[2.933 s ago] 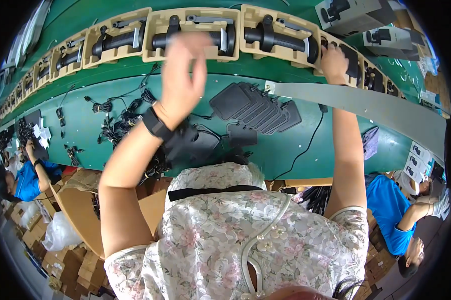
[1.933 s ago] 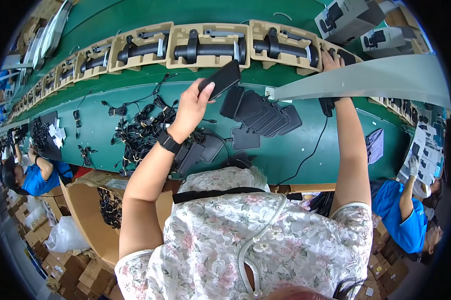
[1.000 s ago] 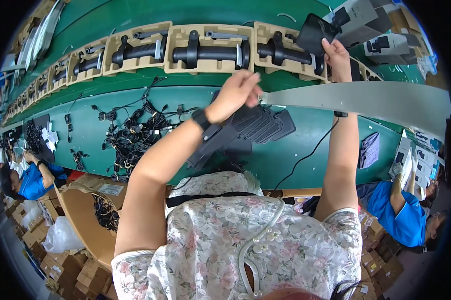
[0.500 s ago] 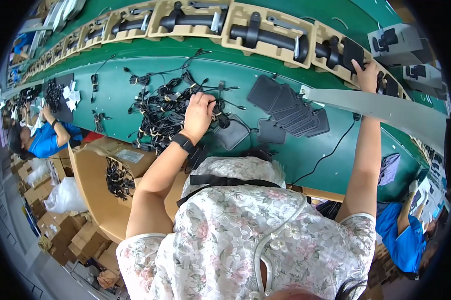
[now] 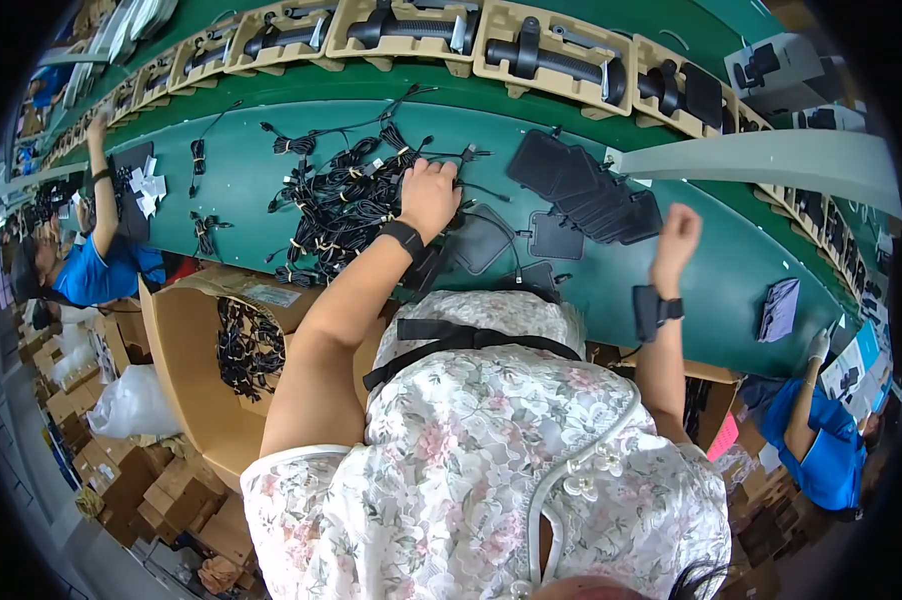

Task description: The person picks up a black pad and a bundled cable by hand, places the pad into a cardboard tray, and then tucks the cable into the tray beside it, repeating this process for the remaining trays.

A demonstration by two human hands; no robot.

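Note:
My left hand (image 5: pixel 431 198) is on the right side of a heap of black cables (image 5: pixel 341 200), many tied into coils. Its fingers curl down around a black cable, mostly hidden beneath the palm. My right hand (image 5: pixel 677 238), loosely closed with no object visible in it, hovers over the green table beside a fanned stack of flat black square pads (image 5: pixel 581 185). Several single pads lie nearer me, among them a larger grey-black one (image 5: pixel 482 240) and a smaller one (image 5: pixel 555 236). Another black pad (image 5: pixel 704 97) sits in a cardboard tray at the far right.
A row of moulded trays (image 5: pixel 556 68) holding black tubular parts runs along the far side. A grey metal bar (image 5: pixel 761 157) crosses above the table at right. An open carton (image 5: pixel 186 380) with cables stands at left. Co-workers in blue sit at both ends; a folded purple cloth (image 5: pixel 779 310) lies right.
My right hand has left the pad in the far tray and come back toward me. My left hand stays at the cable heap. The view has shifted slightly.

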